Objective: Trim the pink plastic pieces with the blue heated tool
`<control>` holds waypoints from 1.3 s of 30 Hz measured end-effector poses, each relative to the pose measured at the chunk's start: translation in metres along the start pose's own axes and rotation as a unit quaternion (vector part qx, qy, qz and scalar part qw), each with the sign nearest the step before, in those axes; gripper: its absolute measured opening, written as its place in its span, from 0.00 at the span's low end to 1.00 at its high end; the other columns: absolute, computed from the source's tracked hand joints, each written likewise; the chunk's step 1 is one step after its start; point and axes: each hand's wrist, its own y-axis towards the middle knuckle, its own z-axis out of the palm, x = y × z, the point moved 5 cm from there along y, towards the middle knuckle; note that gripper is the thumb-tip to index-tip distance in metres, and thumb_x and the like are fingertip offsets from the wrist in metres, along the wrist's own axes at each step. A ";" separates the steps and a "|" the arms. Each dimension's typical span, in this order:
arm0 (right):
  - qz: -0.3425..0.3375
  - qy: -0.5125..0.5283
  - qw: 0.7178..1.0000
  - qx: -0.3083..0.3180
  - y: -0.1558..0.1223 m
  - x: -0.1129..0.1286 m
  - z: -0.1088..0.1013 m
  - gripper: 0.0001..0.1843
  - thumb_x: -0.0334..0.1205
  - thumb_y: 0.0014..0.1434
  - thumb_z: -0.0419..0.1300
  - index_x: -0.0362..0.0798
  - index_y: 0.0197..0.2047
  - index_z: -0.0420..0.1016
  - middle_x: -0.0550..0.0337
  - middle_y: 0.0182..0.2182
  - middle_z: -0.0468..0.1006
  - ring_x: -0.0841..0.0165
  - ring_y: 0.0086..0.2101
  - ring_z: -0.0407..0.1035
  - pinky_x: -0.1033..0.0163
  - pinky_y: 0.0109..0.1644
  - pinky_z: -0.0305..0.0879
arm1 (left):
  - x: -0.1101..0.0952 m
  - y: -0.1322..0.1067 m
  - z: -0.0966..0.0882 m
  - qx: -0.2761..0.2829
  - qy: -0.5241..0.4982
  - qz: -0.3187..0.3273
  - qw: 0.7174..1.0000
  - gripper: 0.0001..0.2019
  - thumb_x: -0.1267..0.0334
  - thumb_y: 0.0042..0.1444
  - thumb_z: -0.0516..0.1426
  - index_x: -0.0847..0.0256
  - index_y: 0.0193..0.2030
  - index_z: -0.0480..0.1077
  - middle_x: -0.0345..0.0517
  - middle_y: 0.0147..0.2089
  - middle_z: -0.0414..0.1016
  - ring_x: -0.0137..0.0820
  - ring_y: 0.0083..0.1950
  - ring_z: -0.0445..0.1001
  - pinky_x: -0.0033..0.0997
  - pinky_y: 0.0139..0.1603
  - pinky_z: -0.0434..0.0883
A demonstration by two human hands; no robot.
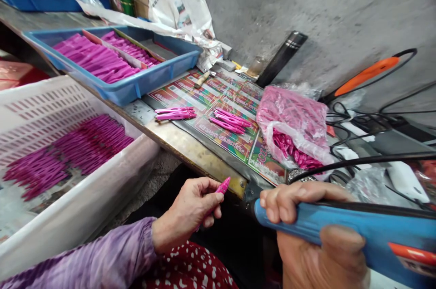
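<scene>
My left hand (194, 209) is closed, its thumb and fingers pinching a slim pink piece (224, 185) whose pointed end sticks out past the fingertips. The rest of that piece is hidden in the fingers. At the lower right, my right hand (313, 243) wraps around a blue corded power tool (340, 225) with a black nose and an orange-red label. Its dark nose points left, beside the table edge and a little right of the pink piece. Two small bundles, the left pink bundle (175, 113) and the right pink bundle (230, 120), lie on the table beyond my hands.
A plastic bag (293, 112) of pink pieces sits at the right, near tangled black cords (344, 121). A blue tray (119, 91) holds more pieces. The white crate (85, 216) stands low at left. An orange-handled tool (366, 75) leans near the wall.
</scene>
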 end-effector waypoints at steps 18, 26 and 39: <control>0.087 -0.195 0.974 -0.068 -0.015 -0.041 -0.014 0.18 0.47 0.48 0.74 0.49 0.32 0.71 0.66 0.23 0.72 0.72 0.22 0.66 0.64 0.28 0.67 | -0.003 -0.003 0.004 0.070 -0.143 -0.001 0.987 0.26 0.45 0.46 0.73 0.67 0.34 0.74 0.41 0.29 0.72 0.16 0.21 0.61 0.16 0.16 0.49; 0.138 -0.259 0.952 -0.089 -0.033 -0.067 -0.019 0.17 0.44 0.41 0.76 0.48 0.31 0.76 0.60 0.27 0.79 0.68 0.25 0.72 0.66 0.28 0.70 | 0.001 -0.004 0.005 0.121 -0.204 -0.023 0.971 0.24 0.48 0.48 0.74 0.68 0.35 0.75 0.39 0.25 0.70 0.16 0.19 0.59 0.16 0.16 0.50; 0.189 -0.224 0.954 -0.068 -0.033 -0.064 -0.010 0.11 0.44 0.45 0.72 0.48 0.27 0.76 0.63 0.22 0.77 0.71 0.22 0.69 0.66 0.27 0.70 | 0.003 -0.011 0.007 0.132 -0.180 -0.043 0.974 0.24 0.47 0.47 0.74 0.66 0.32 0.72 0.39 0.26 0.71 0.16 0.18 0.59 0.17 0.16 0.49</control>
